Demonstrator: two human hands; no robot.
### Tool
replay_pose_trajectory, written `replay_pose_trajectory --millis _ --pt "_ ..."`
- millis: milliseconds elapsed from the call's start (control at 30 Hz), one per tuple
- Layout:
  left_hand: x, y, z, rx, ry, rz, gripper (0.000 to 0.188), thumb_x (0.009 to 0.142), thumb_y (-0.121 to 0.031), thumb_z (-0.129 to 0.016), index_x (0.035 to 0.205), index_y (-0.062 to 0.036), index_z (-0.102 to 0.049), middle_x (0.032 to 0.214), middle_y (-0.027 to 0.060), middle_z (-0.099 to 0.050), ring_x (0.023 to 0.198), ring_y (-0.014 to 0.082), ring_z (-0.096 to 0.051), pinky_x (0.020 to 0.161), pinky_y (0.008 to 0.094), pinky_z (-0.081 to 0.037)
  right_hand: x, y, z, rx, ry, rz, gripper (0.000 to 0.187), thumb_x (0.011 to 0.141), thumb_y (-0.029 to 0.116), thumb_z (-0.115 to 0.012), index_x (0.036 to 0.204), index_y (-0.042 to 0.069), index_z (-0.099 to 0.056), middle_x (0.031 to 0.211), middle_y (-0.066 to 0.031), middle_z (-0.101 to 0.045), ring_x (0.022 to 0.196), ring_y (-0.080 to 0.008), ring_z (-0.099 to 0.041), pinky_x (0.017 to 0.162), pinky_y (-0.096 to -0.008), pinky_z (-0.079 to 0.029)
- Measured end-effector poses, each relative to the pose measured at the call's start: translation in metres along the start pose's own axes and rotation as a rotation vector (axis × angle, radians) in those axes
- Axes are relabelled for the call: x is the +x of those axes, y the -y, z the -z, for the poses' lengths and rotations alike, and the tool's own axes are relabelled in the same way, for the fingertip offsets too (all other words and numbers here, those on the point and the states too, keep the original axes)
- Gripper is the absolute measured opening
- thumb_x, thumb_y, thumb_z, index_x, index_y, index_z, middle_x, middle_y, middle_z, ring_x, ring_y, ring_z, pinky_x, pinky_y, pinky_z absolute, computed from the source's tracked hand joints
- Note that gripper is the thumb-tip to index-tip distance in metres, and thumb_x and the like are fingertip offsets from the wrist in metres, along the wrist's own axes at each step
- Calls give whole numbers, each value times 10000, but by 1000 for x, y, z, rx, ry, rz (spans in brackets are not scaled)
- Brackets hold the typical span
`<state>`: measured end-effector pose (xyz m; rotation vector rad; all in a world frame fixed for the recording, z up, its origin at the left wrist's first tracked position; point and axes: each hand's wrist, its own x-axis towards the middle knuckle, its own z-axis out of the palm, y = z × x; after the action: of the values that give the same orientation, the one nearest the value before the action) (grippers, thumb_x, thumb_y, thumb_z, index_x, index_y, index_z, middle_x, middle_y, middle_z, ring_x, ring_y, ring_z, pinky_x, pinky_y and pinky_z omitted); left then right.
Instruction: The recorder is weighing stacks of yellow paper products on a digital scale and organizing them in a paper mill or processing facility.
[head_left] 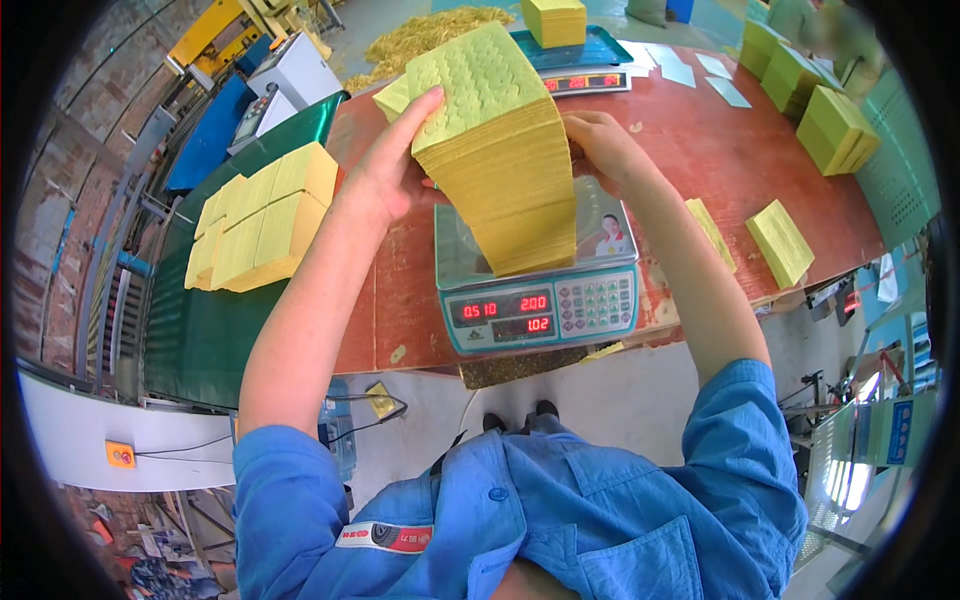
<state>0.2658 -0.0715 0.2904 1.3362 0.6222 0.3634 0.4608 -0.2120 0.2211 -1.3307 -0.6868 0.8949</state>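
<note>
Yellow stack, gripped from both sides, upper centre of the frame.
The left hand, thumb spread from its fingers, grips the stack's left side; the right hand, fingers bent and partly hidden, holds its right side. The stack is over the scale at centre; whether it touches the pan is unclear. More yellow blocks sit at left.

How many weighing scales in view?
2: the near scale, partly covered by the held yellow stack; the far scale, with a blue tray, beyond it. Others may be hidden.
</note>
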Motion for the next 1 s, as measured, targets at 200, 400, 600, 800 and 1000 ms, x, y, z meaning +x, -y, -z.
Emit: replay_pose_trajectory --millis 200,400,600,800,1000 --pt "-2 5 -5 30 -18 -13 746 815 -658 -624 1346 -142 -532 1240 85 -585 1016 251 -566 868 561 -474 4 -8 3 -43 -30 -5 263 954 227 -551 1011 18 -702 847 -39 -676 616 -108 -587 560 -251 -436" --pt "5 9 4 188 -27 16 848 809 -721 -578 1412 -133 -476 1369 119 -524 1208 300 -511 945 563 -437 4 -12 0 -129 -89 59 306 933 246 -555 920 -12 -719 790 -59 -681 637 -123 -611 576 -277 -475" --pt "-1 14 1 10 -52 -42 714 904 -652 -505 1421 -161 -467 1344 87 -550 1191 242 -540 954 499 -448 0 -17 4 -345 -160 127 347 927 289 -563 921 -8 -741 814 -75 -702 658 -140 -633 604 -301 -499" --pt "45 88 44 -12 -118 -187 820 970 -708 -191 1545 -133 -304 1577 135 -328 1460 258 -278 1170 511 -176 17 -54 12 -124 -167 167 413 962 374 -552 1160 38 -686 1079 -69 -690 919 -168 -645 801 -329 -492" --pt "61 115 7 -151 -36 -274 666 1026 -539 -313 1516 -89 -327 1504 109 -422 1387 212 -369 1125 426 -293 39 -83 27 131 -215 225 603 1010 500 -440 1481 123 -428 1451 -84 -494 1290 -215 -488 1061 -424 -377"
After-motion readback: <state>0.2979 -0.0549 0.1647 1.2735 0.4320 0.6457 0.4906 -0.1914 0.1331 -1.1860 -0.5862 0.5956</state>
